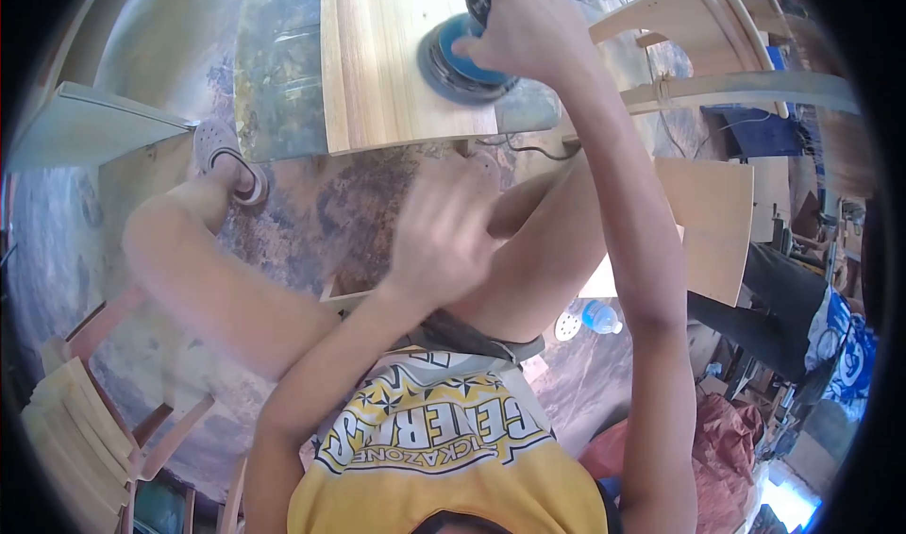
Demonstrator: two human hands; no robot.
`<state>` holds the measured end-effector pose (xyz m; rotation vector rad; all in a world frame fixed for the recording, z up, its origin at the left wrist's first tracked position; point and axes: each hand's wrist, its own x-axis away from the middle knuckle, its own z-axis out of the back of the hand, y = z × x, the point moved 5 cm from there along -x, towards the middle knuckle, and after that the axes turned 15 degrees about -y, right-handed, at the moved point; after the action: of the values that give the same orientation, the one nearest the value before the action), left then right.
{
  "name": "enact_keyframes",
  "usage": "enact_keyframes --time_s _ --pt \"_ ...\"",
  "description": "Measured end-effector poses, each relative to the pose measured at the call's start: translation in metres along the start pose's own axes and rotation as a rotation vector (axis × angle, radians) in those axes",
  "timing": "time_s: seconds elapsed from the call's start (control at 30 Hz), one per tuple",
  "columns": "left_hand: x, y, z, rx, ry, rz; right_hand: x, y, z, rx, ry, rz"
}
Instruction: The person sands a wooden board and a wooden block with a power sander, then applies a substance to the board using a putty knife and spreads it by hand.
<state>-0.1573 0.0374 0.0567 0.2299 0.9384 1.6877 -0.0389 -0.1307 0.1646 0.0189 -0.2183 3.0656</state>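
My right hand (533, 29) grips the dark top of a power sander (469, 53) with a blue round body. The sander rests on a pale wooden panel (377, 72), near the panel's right side. My left hand (439, 237) is in the air over my lap, short of the panel's near edge. It is blurred by motion, its fingers look stretched out, and nothing shows in it. Under the panel lies a paint-stained bench top (278, 81).
Wooden chair parts (694, 29) stand at the upper right. A cable (543, 150) hangs below the bench. A plastic bottle (600, 317) lies on the floor by my leg. Wooden slatted pieces (80, 440) are at the lower left, and a pale board (104, 128) stands at the left.
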Motion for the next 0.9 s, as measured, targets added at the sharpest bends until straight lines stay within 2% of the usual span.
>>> enact_keyframes --time_s 0.07,0.1,0.17,0.3,0.5,0.57,0.6,0.67,0.7,0.83,0.9 --pt "0.004 -0.047 0.026 -0.268 0.075 0.408 0.013 -0.008 -0.004 0.04 -0.05 -0.052" --pt "0.01 -0.066 0.031 -0.375 0.011 0.448 0.019 -0.01 -0.009 0.077 -0.101 -0.111" --pt "0.019 -0.09 0.028 -0.538 -0.131 0.501 0.019 -0.012 -0.015 0.073 -0.091 -0.093" --pt "0.03 -0.074 0.03 -0.421 -0.102 0.545 0.006 -0.024 -0.004 0.062 -0.006 -0.103" --pt "0.052 -0.08 0.044 -0.404 -0.075 0.58 0.01 -0.058 -0.01 0.04 -0.113 -0.038" --pt "0.064 -0.091 0.055 -0.131 0.303 0.508 0.007 -0.071 -0.011 0.032 -0.126 -0.037" --pt "0.064 -0.096 0.052 -0.124 0.3 0.514 0.006 -0.077 -0.012 0.018 -0.133 -0.052" --pt "0.076 -0.117 0.053 0.149 0.583 0.704 -0.001 -0.088 -0.011 0.044 -0.177 -0.093" --pt "0.071 -0.113 0.058 -0.004 0.529 0.682 -0.004 -0.092 -0.012 0.076 -0.212 -0.123" --pt "0.065 -0.116 0.05 0.083 0.575 0.698 0.004 -0.124 -0.008 0.014 -0.148 0.025" --pt "0.074 -0.128 0.042 0.51 0.7 0.728 -0.003 -0.124 -0.017 0.015 -0.11 0.04"
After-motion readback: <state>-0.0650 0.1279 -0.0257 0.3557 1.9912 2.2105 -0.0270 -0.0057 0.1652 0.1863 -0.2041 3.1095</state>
